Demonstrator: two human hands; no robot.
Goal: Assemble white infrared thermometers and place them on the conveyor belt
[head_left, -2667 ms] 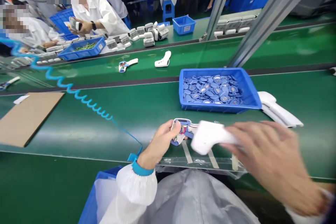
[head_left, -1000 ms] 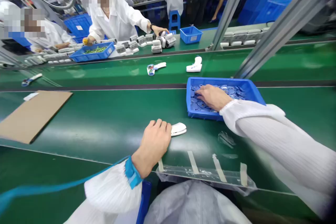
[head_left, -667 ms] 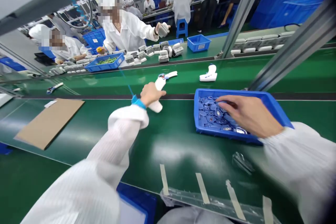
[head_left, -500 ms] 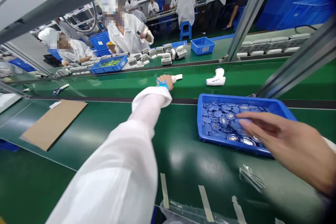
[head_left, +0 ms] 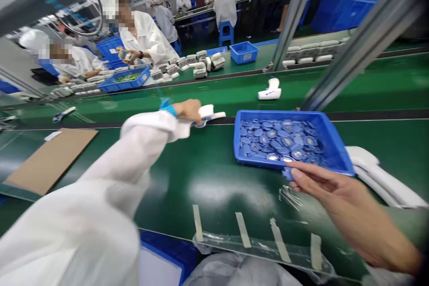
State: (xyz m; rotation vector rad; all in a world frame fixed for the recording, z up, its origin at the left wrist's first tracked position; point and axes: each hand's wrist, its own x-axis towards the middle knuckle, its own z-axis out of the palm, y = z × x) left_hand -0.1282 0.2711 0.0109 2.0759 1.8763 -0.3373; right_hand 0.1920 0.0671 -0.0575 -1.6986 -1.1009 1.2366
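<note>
My left hand is stretched far out over the green belt and is closed round a white handheld device shell with a blue part at its head. My right hand is near the front corner of the blue tray and pinches a small blue round part between thumb and fingers. The tray holds several such blue parts. A blue wrist strap sits on my left wrist.
A white device lies on the far belt. White shells lie right of the tray. A cardboard sheet is at left. Tape strips hold a plastic bag at the near edge. Other people in white coats work across the line.
My left hand has drawn back from the far belt with a white device shell in it. My right hand has come out of the tray with a small blue part.
</note>
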